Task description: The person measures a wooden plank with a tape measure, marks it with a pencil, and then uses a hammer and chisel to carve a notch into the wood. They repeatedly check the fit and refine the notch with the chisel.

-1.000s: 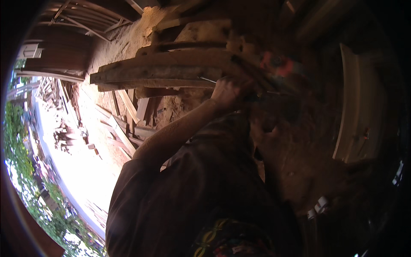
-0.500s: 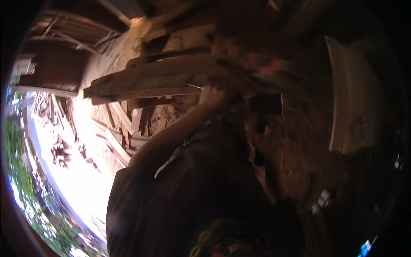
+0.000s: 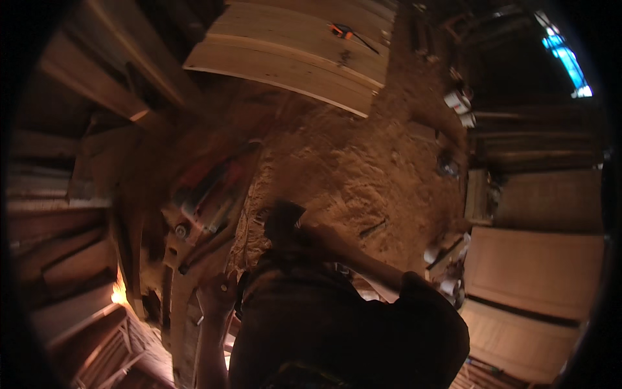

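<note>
My left hand (image 3: pixel 217 295) is low beside a long wooden beam (image 3: pixel 184 330). Its fingers look curled, and a small yellowish spot shows at them; what they hold is too dark to name. From the right, my right forearm (image 3: pixel 372 266) reaches in front of my body. In deep shadow, my right hand (image 3: pixel 313 237) appears closed beside a dark, squarish thing (image 3: pixel 282 219), whose kind I cannot make out. A red and grey power tool (image 3: pixel 204 198) rests at the beam's far end, with a dark bar-like piece (image 3: pixel 206 249) close to it.
Sawdust (image 3: pixel 350 168) covers the ground ahead. Pale planks (image 3: pixel 291 48) lie at the far side, an orange and black tool (image 3: pixel 342 30) on them. Wooden panels (image 3: pixel 531 269) stand at the right, with white containers (image 3: pixel 458 102) farther off. Lumber (image 3: pixel 71 259) is stacked at the left.
The view has swung to my right, away from the bright outdoor side. My left hand, before on the thick beam ahead, is now low at the left. The dark squarish thing shows in both frames.
</note>
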A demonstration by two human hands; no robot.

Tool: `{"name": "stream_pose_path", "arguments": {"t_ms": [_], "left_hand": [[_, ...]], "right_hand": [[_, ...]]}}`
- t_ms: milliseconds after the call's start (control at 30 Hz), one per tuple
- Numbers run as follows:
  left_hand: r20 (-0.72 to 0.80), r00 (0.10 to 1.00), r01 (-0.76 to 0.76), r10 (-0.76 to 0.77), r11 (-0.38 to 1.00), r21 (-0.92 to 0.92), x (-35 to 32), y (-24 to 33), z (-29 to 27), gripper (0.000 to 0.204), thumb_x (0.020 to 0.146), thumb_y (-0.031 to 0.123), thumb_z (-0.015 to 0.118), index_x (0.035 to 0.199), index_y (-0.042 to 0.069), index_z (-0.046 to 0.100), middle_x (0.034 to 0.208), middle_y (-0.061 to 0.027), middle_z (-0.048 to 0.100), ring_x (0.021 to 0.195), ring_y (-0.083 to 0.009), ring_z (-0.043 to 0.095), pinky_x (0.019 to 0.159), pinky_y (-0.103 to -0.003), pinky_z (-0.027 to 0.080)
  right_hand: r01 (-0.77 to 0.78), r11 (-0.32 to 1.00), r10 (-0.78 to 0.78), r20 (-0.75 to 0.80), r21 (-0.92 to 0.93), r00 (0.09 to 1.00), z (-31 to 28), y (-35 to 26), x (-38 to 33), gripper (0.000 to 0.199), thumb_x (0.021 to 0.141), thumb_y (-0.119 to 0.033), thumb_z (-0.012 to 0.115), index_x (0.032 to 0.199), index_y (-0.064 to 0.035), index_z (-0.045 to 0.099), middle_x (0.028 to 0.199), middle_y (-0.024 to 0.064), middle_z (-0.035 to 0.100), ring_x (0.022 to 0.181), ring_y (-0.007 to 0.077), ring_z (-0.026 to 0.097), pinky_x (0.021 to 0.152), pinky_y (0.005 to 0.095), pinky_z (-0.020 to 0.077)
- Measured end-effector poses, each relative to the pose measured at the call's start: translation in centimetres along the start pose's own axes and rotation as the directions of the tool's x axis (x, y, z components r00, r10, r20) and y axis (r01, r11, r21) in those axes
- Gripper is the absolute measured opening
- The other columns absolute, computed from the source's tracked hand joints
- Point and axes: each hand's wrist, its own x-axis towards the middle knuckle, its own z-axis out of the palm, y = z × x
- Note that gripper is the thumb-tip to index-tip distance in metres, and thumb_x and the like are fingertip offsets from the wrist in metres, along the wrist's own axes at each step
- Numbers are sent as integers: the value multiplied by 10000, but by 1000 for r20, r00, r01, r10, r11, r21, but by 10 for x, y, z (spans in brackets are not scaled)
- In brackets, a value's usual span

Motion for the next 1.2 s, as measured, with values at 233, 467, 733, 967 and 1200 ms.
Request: {"name": "stream_pose_path", "arguments": {"t_ms": [233, 467, 733, 967, 1200], "left_hand": [[49, 998, -28, 28, 999, -16, -20, -33, 60, 366, 969, 344, 720, 691, 108, 685, 685, -137, 699, 637, -382, 705, 601, -484, 554], [-26, 997, -74, 72, 994, -80, -3, -6, 6, 317, 925, 185, 764, 660, 81, 624, 645, -148, 649, 573, -350, 672, 547, -456, 507], [-245, 964, -135, 103, 983, -121, -3, -20, 10, 311, 904, 221, 819, 746, 58, 606, 680, -134, 635, 596, -350, 646, 559, -446, 485], [-527, 839, -122, 136, 991, 62, -4, 1, 8, 291, 868, 296, 858, 923, 70, 683, 780, -120, 694, 710, -363, 692, 688, -487, 530], [-597, 802, 26, 6, 999, 45, -24, -3, 18, 370, 810, 411, 904, 891, 114, 698, 730, -76, 682, 665, -317, 671, 680, -447, 501]], "right_hand": [[-152, 988, 152, -37, -17, 988, 10, 13, 0, 600, 934, -573, 714, 1212, -45, 649, 1034, 287, 719, 998, 497, 696, 857, 559, 562], [-38, 987, 41, 13, -155, 999, 2, 16, -6, 520, 925, -456, 722, 1216, -37, 620, 965, 271, 718, 946, 488, 702, 831, 572, 555], [398, 861, -336, 232, -317, 913, 44, -35, 68, 562, 839, -347, 762, 1259, -9, 601, 989, 250, 726, 948, 467, 713, 824, 556, 576], [673, 684, -648, 191, -281, 737, 111, -98, 135, 506, 763, -293, 797, 1147, -20, 613, 996, 222, 724, 946, 437, 717, 803, 577, 564], [732, 562, -685, 279, -385, 673, 112, -101, 131, 494, 772, -348, 819, 1128, -62, 633, 883, 213, 726, 886, 432, 734, 751, 596, 565]]}}
